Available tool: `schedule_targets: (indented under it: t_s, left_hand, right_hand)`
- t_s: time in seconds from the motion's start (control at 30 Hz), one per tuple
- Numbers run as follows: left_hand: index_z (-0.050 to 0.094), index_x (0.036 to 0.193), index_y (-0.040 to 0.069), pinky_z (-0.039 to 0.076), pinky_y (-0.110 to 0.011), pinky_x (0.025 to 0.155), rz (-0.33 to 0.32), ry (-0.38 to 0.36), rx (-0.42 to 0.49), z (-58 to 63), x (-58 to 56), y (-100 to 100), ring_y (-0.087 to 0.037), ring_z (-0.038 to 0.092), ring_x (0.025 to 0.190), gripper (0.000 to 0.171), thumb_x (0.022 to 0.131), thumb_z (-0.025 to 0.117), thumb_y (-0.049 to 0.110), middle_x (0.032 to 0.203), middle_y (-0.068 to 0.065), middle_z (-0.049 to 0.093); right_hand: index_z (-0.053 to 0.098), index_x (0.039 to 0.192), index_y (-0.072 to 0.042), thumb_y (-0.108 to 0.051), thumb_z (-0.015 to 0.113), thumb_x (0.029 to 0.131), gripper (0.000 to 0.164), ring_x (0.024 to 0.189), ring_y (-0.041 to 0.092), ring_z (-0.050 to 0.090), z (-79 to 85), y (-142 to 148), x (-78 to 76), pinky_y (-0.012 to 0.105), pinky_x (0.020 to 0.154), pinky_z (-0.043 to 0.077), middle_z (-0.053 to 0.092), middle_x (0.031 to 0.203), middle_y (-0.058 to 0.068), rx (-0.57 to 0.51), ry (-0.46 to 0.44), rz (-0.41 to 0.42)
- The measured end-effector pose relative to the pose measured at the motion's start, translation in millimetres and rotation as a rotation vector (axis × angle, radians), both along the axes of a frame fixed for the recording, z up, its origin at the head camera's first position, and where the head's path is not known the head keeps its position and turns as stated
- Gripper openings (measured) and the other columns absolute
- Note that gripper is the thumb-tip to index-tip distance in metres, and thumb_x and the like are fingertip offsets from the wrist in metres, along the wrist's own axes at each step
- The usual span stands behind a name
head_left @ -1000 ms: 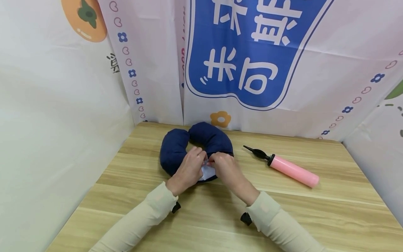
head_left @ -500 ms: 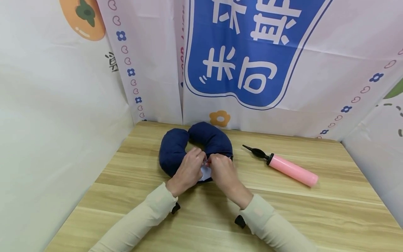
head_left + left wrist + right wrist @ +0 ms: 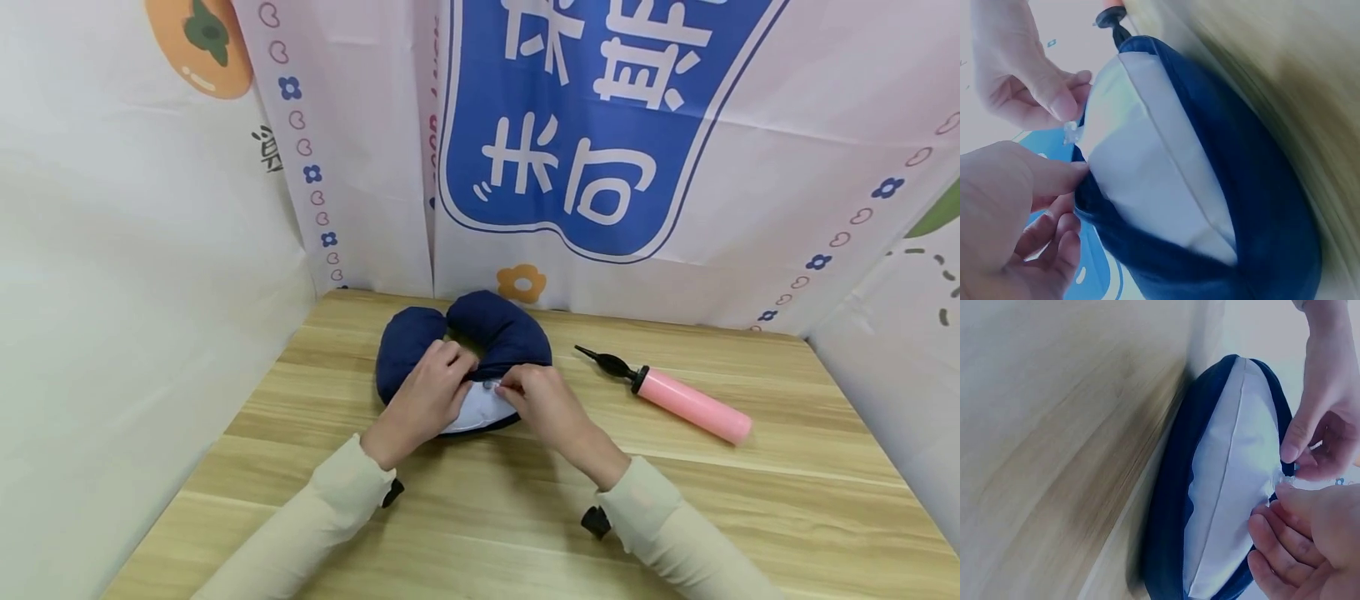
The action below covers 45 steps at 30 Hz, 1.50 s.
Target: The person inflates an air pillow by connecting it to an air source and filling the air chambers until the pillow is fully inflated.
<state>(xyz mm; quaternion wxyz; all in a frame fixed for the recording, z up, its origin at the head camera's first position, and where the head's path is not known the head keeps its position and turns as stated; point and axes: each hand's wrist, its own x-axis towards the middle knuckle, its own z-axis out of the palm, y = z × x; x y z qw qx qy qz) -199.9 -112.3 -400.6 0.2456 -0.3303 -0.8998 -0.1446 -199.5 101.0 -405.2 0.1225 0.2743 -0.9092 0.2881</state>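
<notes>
A navy U-shaped neck pillow point(image 3: 502, 329) rests on the table, its cover parted along the near side. The white inner bladder point(image 3: 480, 407) shows through the opening. A small clear air valve point(image 3: 1071, 132) sticks up at the bladder's upper edge. My left hand point(image 3: 427, 392) pinches the navy cover's edge beside the valve, thumb on the bladder side in the left wrist view. My right hand point(image 3: 551, 408) has its thumb and fingertips at the valve, pinching it. In the right wrist view its other fingers point(image 3: 1282, 550) curl loosely below.
A pink hand pump point(image 3: 693, 404) with a black nozzle lies on the wooden table point(image 3: 495, 533), right of the pillow. A printed white cloth point(image 3: 375, 167) hangs behind the table's back edge, with more white sheeting at both sides.
My left hand has moved left, away from the right hand, and more of the white bladder shows. My right hand has shifted slightly right. The pillow and pump stay in place.
</notes>
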Motion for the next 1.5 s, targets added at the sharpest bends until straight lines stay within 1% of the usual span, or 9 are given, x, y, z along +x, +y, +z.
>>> schedule_targets:
  t_s: [0.3, 0.43, 0.57, 0.67, 0.83, 1.0, 1.2, 1.37, 1.5]
  left_hand:
    - [0.075, 0.097, 0.006, 0.056, -0.035, 0.082, -0.01, 0.088, -0.046, -1.1, 4.0, -2.2, -0.023, 0.06, 0.088, 0.005, 0.094, 0.078, 0.007, 0.096, -0.006, 0.068]
    - [0.076, 0.092, 0.007, 0.055, -0.033, 0.077, -0.011, 0.175, -0.045, 1.2, 10.2, -0.1, -0.021, 0.058, 0.083, 0.003, 0.093, 0.079, 0.007, 0.091, -0.006, 0.067]
    - [0.078, 0.091, 0.005, 0.055, -0.031, 0.072, -0.044, 0.276, -0.04, 1.9, 15.5, 4.4, -0.021, 0.058, 0.08, 0.003, 0.092, 0.08, 0.007, 0.087, -0.006, 0.067]
    - [0.078, 0.09, 0.006, 0.053, -0.03, 0.068, -0.069, 0.313, -0.064, -0.6, 18.8, 6.5, -0.02, 0.057, 0.078, 0.003, 0.092, 0.08, 0.008, 0.086, -0.006, 0.067]
    - [0.074, 0.087, 0.011, 0.049, -0.03, 0.066, -0.054, 0.251, -0.106, -5.4, 27.5, 6.7, -0.019, 0.057, 0.078, 0.007, 0.089, 0.081, 0.009, 0.085, -0.003, 0.065]
    - [0.072, 0.092, 0.011, 0.051, -0.031, 0.068, -0.025, 0.184, -0.16, -11.3, 35.8, 7.1, -0.021, 0.059, 0.081, 0.012, 0.086, 0.083, 0.011, 0.087, -0.003, 0.065]
    - [0.073, 0.098, 0.013, 0.05, -0.03, 0.069, 0.001, 0.102, -0.23, -21.1, 44.0, 4.9, -0.019, 0.061, 0.082, 0.016, 0.087, 0.083, 0.009, 0.09, 0.0, 0.068]
    - [0.071, 0.099, 0.013, 0.051, -0.03, 0.071, 0.012, 0.087, -0.222, -26.4, 45.0, 3.5, -0.019, 0.062, 0.084, 0.018, 0.086, 0.083, 0.008, 0.09, 0.0, 0.068]
    - [0.072, 0.098, 0.013, 0.051, -0.03, 0.071, 0.014, 0.091, -0.196, -25.8, 43.4, -1.5, -0.019, 0.061, 0.083, 0.018, 0.086, 0.082, 0.005, 0.088, 0.0, 0.067]
  right_hand:
    - [0.078, 0.09, -0.009, -0.013, 0.082, 0.092, 0.006, 0.079, 0.013, 0.072, 0.7, 2.3, 1.8, 0.024, 0.069, 0.058, 0.078, 0.088, 0.003, -0.01, 0.004, -0.01]
    - [0.077, 0.088, -0.009, -0.014, 0.084, 0.091, 0.009, 0.076, 0.012, 0.072, 3.1, 6.1, 1.9, 0.024, 0.068, 0.059, 0.077, 0.086, 0.003, -0.003, 0.006, -0.026]
    - [0.076, 0.089, -0.009, -0.016, 0.084, 0.092, 0.011, 0.076, 0.012, 0.072, 5.6, 16.2, -0.7, 0.024, 0.068, 0.059, 0.076, 0.087, 0.003, 0.018, -0.012, -0.056]
    - [0.075, 0.089, -0.007, -0.011, 0.082, 0.092, 0.009, 0.077, 0.014, 0.072, 4.3, 29.2, -4.6, 0.026, 0.068, 0.06, 0.077, 0.087, 0.006, 0.036, -0.001, -0.069]
    - [0.076, 0.09, -0.001, 0.0, 0.079, 0.088, 0.004, 0.079, 0.02, 0.074, -2.3, 53.6, -14.1, 0.034, 0.07, 0.063, 0.077, 0.087, 0.01, 0.065, 0.013, -0.103]
    - [0.076, 0.097, 0.002, -0.004, 0.077, 0.092, 0.008, 0.083, 0.023, 0.075, -12.4, 70.5, -25.3, 0.038, 0.074, 0.064, 0.078, 0.089, 0.011, 0.094, -0.092, -0.146]
    - [0.076, 0.102, 0.002, -0.006, 0.073, 0.096, 0.011, 0.086, 0.023, 0.076, -27.4, 75.3, -37.3, 0.037, 0.075, 0.064, 0.079, 0.094, 0.012, 0.039, -0.187, -0.108]
    - [0.078, 0.101, -0.003, -0.006, 0.072, 0.098, 0.007, 0.087, 0.022, 0.076, -35.5, 75.1, -45.5, 0.037, 0.078, 0.063, 0.08, 0.095, 0.01, 0.012, -0.174, -0.101]
    - [0.078, 0.096, -0.006, -0.006, 0.073, 0.097, 0.005, 0.084, 0.018, 0.074, -35.5, 76.8, -45.1, 0.035, 0.076, 0.062, 0.079, 0.091, 0.006, 0.014, -0.166, -0.112]
